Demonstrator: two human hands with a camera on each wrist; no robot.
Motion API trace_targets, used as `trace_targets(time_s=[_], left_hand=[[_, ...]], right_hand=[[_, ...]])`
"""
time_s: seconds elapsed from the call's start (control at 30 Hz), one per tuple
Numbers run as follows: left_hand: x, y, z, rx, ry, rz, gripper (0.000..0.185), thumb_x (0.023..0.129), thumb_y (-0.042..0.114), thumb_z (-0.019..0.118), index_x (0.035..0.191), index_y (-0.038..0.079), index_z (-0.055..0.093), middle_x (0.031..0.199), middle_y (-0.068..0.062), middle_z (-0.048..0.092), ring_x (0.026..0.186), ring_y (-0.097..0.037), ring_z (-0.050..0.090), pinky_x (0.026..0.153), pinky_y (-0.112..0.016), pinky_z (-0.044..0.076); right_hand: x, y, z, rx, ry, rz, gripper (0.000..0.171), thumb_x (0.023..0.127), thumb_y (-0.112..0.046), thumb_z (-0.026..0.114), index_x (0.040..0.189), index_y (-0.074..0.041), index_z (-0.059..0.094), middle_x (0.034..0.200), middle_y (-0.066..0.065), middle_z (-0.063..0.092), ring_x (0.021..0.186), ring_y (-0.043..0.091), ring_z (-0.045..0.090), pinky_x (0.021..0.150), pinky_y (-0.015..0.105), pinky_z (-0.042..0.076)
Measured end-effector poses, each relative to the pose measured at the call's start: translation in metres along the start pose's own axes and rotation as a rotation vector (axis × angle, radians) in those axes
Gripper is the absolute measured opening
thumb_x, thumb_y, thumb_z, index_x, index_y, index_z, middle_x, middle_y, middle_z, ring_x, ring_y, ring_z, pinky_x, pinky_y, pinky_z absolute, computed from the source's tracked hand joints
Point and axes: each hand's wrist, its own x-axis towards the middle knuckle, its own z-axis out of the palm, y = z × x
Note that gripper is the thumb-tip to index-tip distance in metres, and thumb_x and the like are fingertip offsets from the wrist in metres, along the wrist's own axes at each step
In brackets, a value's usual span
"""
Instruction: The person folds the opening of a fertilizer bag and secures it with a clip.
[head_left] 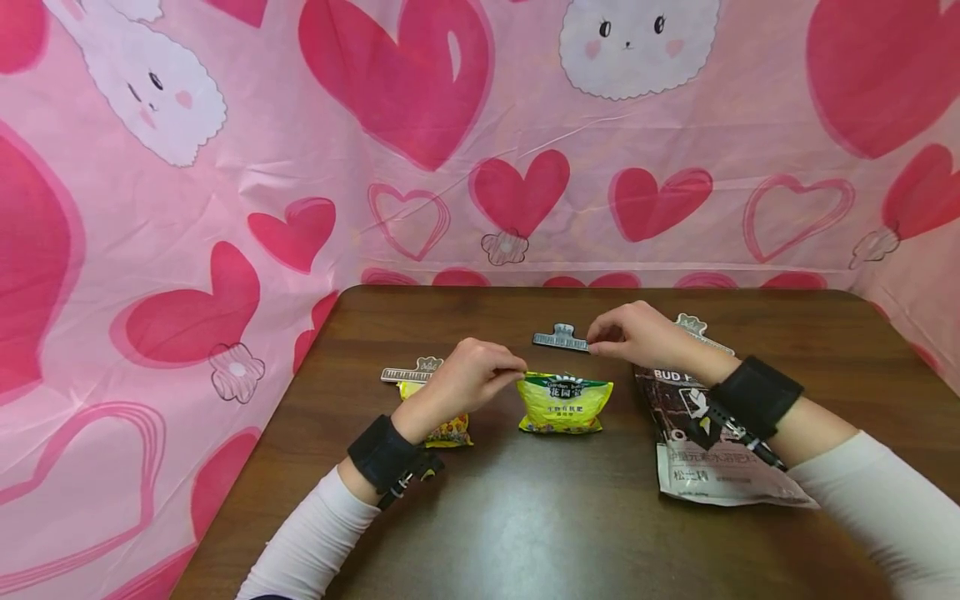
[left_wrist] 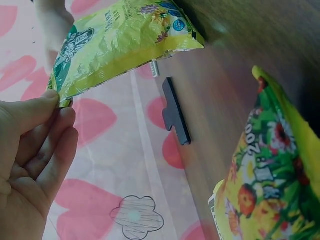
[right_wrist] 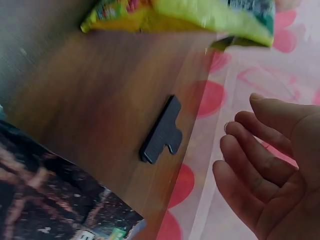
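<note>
My left hand [head_left: 471,377] pinches the upper left corner of a small yellow-green fertilizer bag [head_left: 564,408]. In the left wrist view, thumb and fingers meet on the corner of that same bag [left_wrist: 120,47]. Behind the bag, a dark bag clip [head_left: 561,337] lies on the table. My right hand [head_left: 637,337] hovers near the clip's right end. From the right wrist, its fingers [right_wrist: 250,165] are loosely bent, holding nothing, and apart from the clip [right_wrist: 162,132].
A second yellow bag [head_left: 450,431] with a silver clip [head_left: 412,372] at its top stands behind my left forearm. Under my right forearm lies a large dark and white pouch [head_left: 705,467], with another clip [head_left: 701,331] behind it. Heart-patterned cloth [head_left: 592,225] hangs behind the wooden table [head_left: 510,517].
</note>
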Motion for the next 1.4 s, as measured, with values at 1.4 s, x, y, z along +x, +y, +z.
trace_targets(time_s=[1.4], left_hand=[[-0.004, 0.000, -0.001, -0.072, -0.025, -0.042, 0.013, 0.089, 0.012, 0.073, 0.101, 0.011, 0.078, 0.091, 0.000, 0.076, 0.080, -0.007, 0.070, 0.076, -0.019, 0.056]], right_hand=[[0.074, 0.040, 0.061, -0.074, -0.138, 0.269, 0.036, 0.091, -0.016, 0.070, 0.122, 0.002, 0.065, 0.113, 0.018, 0.069, 0.103, 0.031, 0.062, 0.098, 0.050, 0.050]])
